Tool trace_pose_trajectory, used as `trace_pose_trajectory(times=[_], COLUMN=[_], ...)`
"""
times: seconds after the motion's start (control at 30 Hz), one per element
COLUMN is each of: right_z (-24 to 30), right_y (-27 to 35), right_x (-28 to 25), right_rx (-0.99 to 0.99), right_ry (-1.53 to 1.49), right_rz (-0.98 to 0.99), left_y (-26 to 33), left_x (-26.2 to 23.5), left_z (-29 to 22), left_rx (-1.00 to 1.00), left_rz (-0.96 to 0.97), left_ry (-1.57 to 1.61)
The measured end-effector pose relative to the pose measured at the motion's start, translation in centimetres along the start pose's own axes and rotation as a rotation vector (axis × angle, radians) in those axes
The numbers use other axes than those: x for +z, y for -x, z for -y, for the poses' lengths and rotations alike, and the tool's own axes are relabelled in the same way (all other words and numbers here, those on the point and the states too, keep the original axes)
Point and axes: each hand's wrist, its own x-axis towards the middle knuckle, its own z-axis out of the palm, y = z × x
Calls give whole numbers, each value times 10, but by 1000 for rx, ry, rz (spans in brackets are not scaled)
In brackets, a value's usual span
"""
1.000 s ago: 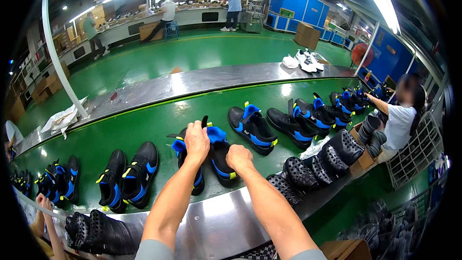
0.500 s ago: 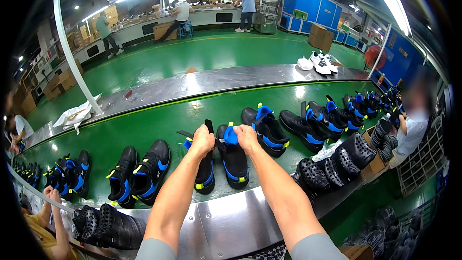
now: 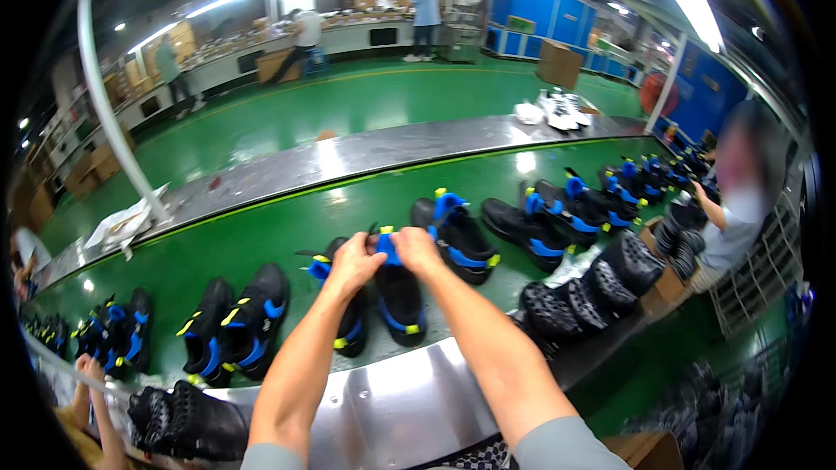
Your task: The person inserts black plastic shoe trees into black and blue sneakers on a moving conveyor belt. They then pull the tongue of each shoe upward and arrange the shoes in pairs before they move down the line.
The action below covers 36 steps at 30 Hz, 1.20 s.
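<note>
Both my hands are closed at the top of one black and blue shoe [image 3: 402, 303], which lies on the green surface with its opening toward me. My right hand [image 3: 418, 252] pinches the right edge of its raised blue tongue [image 3: 388, 249], near a yellow tab. At the tongue's left side, my left hand [image 3: 353, 265] grips the shoe, and a dark strap tip shows just behind its fingers. Whether the fingers hold the strap or the tongue edge is partly hidden. Beside it on the left, the other shoe [image 3: 351, 324] sits partly under my left hand and forearm.
Pairs of matching shoes stand left [image 3: 254, 322] and right [image 3: 461, 239] along the green surface. Black perforated shoe-shaped pieces [image 3: 196, 418] lie on the metal edge [image 3: 392, 400]. One co-worker [image 3: 744, 209] stands at the right; another's hands [image 3: 91, 374] show lower left. White shoes [image 3: 562, 110] rest on the far ledge.
My left hand has moved right, from the strap side up against the tongue, close to my right hand. The whole view has shifted slightly, and the shoes stay in place.
</note>
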Motion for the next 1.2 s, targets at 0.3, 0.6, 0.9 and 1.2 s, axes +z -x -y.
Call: trace_pose_trajectory(times=[0.3,0.6,0.9,1.2], right_z=[52,-167,-193,34], right_y=[59,210,229,183], right_x=[-260,-465,-466,-329], right_rx=[-169,536,353,78], right_ry=[60,744,809,-212], right_rz=[4,-254,-349,209], left_y=[3,30,59,103], left_x=[4,3,9,50], left_z=[16,-44,-108,-181], left_rx=[-2,207,426,171], left_rz=[-207,-328,-350,336], left_ry=[-192,-298,-95,1131])
